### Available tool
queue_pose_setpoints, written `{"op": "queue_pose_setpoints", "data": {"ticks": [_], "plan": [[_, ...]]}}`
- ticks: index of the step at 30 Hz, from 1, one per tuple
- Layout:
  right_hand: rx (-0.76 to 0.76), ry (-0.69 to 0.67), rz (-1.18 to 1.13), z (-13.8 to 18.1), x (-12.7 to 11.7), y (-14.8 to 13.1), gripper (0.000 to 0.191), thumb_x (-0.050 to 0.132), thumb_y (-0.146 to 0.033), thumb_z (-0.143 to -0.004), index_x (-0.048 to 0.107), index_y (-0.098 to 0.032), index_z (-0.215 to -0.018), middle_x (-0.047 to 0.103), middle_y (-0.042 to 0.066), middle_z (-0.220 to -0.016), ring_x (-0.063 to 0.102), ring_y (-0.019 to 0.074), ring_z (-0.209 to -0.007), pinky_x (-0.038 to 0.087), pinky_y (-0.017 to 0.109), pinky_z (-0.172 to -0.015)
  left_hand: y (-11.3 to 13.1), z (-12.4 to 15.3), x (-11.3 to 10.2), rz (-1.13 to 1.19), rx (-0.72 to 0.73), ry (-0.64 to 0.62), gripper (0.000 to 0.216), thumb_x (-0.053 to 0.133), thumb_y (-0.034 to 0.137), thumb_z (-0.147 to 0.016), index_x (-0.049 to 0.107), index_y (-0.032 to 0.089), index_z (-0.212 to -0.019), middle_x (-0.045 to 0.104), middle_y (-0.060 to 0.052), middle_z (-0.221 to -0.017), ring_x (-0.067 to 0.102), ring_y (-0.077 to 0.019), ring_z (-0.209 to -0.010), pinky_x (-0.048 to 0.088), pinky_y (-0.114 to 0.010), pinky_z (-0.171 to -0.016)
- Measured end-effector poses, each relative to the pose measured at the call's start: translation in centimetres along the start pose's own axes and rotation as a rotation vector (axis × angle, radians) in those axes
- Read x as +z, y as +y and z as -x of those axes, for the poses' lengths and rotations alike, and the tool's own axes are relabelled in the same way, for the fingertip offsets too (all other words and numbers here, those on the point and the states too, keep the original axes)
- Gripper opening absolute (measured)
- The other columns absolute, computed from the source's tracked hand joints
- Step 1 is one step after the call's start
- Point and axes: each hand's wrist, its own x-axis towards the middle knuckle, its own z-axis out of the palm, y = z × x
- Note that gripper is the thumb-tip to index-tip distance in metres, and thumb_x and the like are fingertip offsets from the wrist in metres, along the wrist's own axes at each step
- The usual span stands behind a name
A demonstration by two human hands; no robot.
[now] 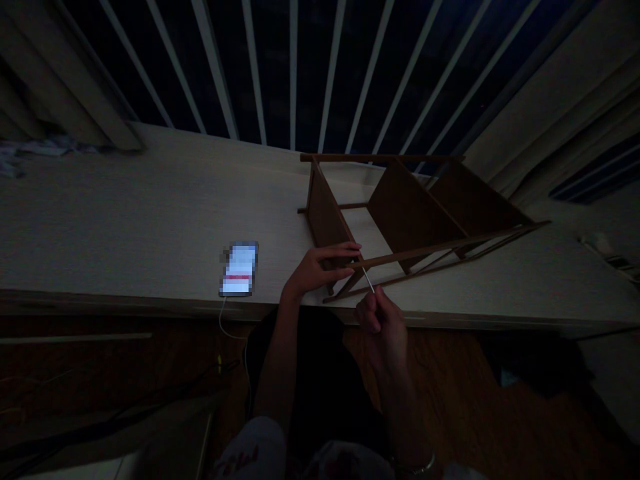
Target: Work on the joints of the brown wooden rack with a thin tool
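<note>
A dark brown wooden rack (405, 213) with slanted panels lies on its side on the pale window ledge (150, 213). My left hand (320, 268) grips the rack's near end, with the fingers pressed against the frame. My right hand (383, 323) is closed in a pinch on a thin white stick-like tool (369, 280). The tool's tip points up at the rack's lower rail, right beside my left fingertips.
A lit phone (239, 269) lies on the ledge to the left, with a white cable (235, 330) hanging over the front edge. White window bars (293, 73) stand behind against the dark outside. Curtains hang at both sides. Wooden floor lies below.
</note>
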Motion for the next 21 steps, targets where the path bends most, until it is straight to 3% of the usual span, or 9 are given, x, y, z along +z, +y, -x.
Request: {"op": "queue_pose_setpoints", "data": {"ticks": [12,21], "plan": [[0.061,-0.023,-0.092,0.08,0.20,-0.05,0.032,0.050,-0.038,-0.080,0.041,-0.020,-0.055,0.022,-0.010,-0.036,0.016,0.0065,-0.036,0.018,0.022,-0.040,0.01,-0.07,0.01,0.010,0.019,-0.003,0.034,0.067,0.023,-0.070,0.064,0.021,-0.103,0.058,-0.008,-0.119,0.051,-0.0197,-0.115,0.037,-0.039,-0.102],[0.028,0.004,-0.087,-0.12,0.22,0.54,0.032,0.053,-0.037,-0.080,0.045,-0.018,-0.056,0.026,-0.010,-0.036,0.018,0.0054,-0.036,0.016,0.022,-0.040,-0.38,0.03,0.63,-0.088,0.071,0.070,0.033,0.067,0.022,-0.068,0.064,0.019,-0.100,0.060,-0.009,-0.116,0.055,-0.0205,-0.109,0.044,-0.037,-0.095]]}}
